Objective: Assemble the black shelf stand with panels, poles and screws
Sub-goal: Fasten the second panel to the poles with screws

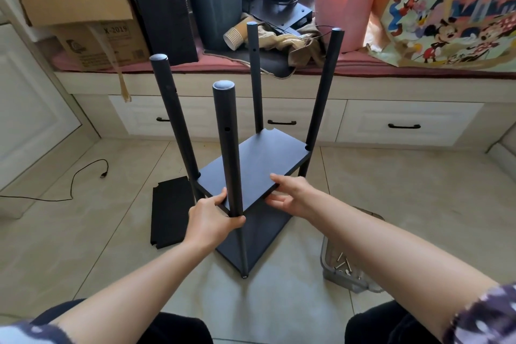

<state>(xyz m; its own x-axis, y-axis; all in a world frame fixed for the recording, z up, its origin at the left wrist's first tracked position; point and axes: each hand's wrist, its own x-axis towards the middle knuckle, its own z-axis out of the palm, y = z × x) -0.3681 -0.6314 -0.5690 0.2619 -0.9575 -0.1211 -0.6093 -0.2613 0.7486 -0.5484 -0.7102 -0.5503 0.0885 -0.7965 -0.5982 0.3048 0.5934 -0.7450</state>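
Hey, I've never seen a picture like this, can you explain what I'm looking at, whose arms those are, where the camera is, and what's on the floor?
There is one picture, taken by a wide-angle camera worn on a person's head, looking forward and down. The two bare arms belong to that person; no machine is involved.

On the tiled floor stands a half-built black shelf stand: four black round poles rise upright, and the black rectangular middle panel sits between them above a lower black panel.

The left hand is wrapped around the nearest black pole. The right hand pinches the middle panel's near edge, thumb on top and fingers below.

Left of the stand a spare black flat panel lies on the floor. On the right, a clear plastic tub holds silver metal screws. A thin black cable trails at far left.
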